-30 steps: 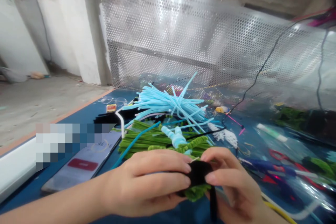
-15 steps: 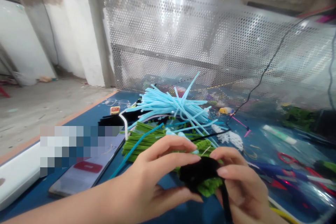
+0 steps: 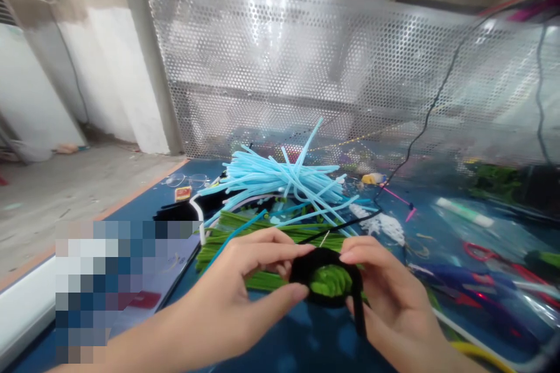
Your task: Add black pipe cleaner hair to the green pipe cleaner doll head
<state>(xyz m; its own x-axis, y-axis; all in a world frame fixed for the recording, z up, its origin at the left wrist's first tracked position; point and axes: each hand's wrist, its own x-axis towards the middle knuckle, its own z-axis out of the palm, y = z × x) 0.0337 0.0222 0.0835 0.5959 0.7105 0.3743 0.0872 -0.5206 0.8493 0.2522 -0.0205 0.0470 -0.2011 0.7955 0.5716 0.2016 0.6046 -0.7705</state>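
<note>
My left hand [image 3: 251, 282] pinches the left side of a round pipe-cleaner piece [image 3: 331, 282] between thumb and fingers. The piece has a fuzzy black rim around a coiled green centre, and its face is turned towards me. My right hand [image 3: 389, 294] grips its right side, with thumb and fingers at the edge. A loose black pipe-cleaner end [image 3: 359, 312] hangs down by the right thumb. Just behind the piece lies a bundle of green pipe cleaners [image 3: 219, 242], partly hidden by my left hand. Beyond it is a heap of light blue pipe cleaners [image 3: 280, 172].
On the left are a phone [image 3: 175, 268] and a long white object [image 3: 26, 309]. Eyeglasses [image 3: 192, 179] and black pipe cleaners [image 3: 175, 211] lie farther back. Red-handled scissors [image 3: 479, 252] and a blue tool [image 3: 472, 291] are at right. A perforated metal panel [image 3: 271, 70] stands behind.
The round piece has tilted up, so its green centre now faces me instead of being mostly covered by black. Both hands have shifted around its rim. The camera view has turned slightly.
</note>
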